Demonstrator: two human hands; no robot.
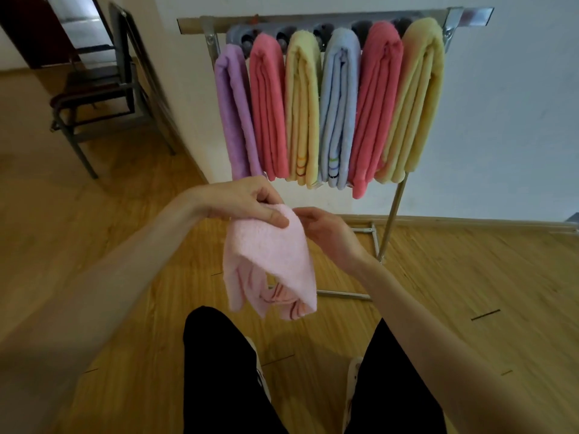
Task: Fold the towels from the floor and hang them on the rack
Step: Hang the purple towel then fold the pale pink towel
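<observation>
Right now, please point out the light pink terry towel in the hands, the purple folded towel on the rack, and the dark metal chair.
light pink terry towel (275, 255), head view, upper fold
purple folded towel (233, 111), head view, middle
dark metal chair (94, 86), head view, seat

Warm brown wood-plank floor (131, 252) fills the near and middle ground, with short dark tape marks (485, 314) scattered to the near right. Far centre, a metal towel rack (393, 214) stands on it by silver foot bars, against a white wall. Its top bar carries six folded towels side by side, left to right: purple (235, 114), coral pink (268, 111), pale yellow (302, 111), light blue (336, 111), coral pink (374, 114), pale yellow (413, 101). Far left, a dark metal-framed chair (94, 89) stands on the floor.
</observation>
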